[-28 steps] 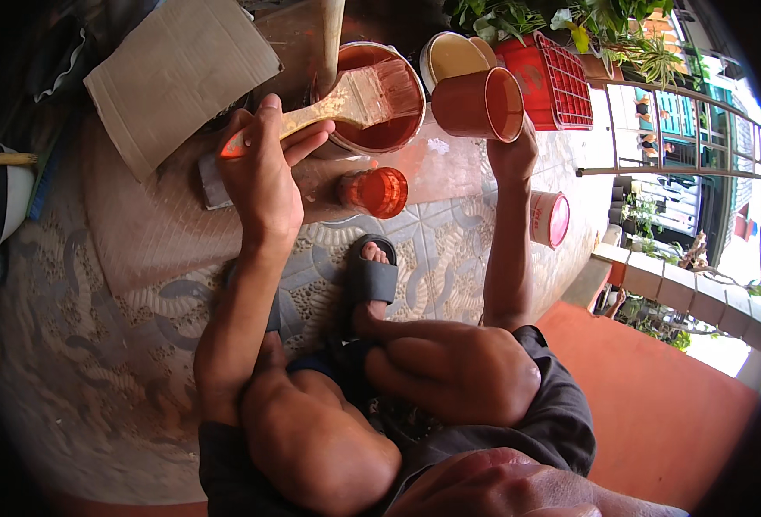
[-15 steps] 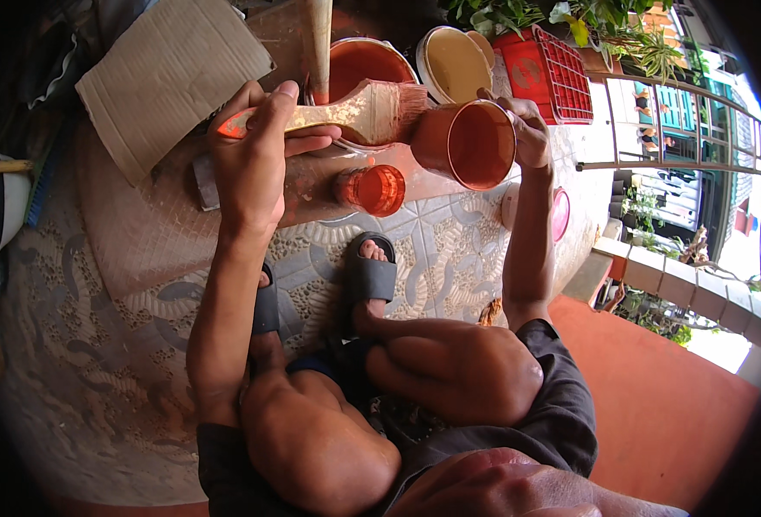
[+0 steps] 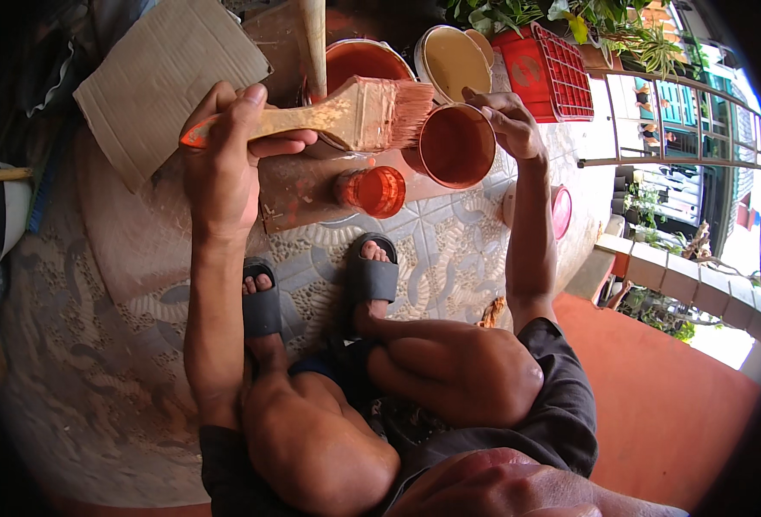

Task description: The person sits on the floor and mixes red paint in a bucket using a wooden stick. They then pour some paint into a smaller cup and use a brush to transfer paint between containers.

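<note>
Your left fingers [image 3: 264,142] are clenched around the orange-tipped wooden handle of a wide flat paintbrush [image 3: 346,116], thumb laid along its top; the left hand [image 3: 221,168] holds it level, bristles stained reddish-brown and pointing away from your knuckles towards the other hand. Left of those fingers, beyond your knuckles, lies a folded sheet of brown corrugated cardboard [image 3: 161,73]. Just past the brush head stands a large round tin of red-brown paint [image 3: 359,60] with a pale wooden stick [image 3: 313,39] upright at its near side. Below the bristles, apart from them, sits a small clear plastic cup tinted orange [image 3: 379,190] on the paint-smeared board [image 3: 299,194].

The brush tips almost touch the rim of a terracotta-coloured round pot [image 3: 454,146], mouth tilted towards you. Your right fingers [image 3: 494,108] grasp its far rim, the right hand [image 3: 510,125] curled over the top. Beyond those fingers are a cream-lined round tin [image 3: 454,60] and a red plastic crate [image 3: 548,73].
</note>
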Available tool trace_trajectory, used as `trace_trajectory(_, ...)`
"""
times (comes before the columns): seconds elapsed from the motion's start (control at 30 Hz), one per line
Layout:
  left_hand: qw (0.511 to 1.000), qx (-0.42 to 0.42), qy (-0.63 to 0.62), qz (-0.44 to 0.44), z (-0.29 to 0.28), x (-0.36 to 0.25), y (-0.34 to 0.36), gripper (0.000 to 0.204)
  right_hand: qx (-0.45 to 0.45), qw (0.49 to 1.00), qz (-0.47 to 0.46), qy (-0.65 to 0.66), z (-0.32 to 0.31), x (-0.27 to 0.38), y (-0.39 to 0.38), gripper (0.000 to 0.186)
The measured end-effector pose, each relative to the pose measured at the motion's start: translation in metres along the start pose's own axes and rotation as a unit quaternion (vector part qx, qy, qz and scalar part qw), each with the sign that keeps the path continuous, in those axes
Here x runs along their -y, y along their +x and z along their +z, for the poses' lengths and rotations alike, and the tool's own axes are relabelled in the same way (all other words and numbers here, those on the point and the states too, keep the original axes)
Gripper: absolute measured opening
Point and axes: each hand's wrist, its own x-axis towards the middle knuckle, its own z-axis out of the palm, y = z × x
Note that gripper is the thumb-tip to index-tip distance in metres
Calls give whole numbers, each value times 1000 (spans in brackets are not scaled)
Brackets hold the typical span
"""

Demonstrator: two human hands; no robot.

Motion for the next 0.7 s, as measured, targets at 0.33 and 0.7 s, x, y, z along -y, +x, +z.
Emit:
trace_trajectory(0.33, 995, -68, -29, -64, -28, 25, -15, 19, -115, 926, -184, 309, -35, -5, 6, 42)
trace_trajectory(0.7, 986, -113, 4, -122, -11, 57, -21, 24, -26, 995, -9, -91, -75, -21, 161, 28)
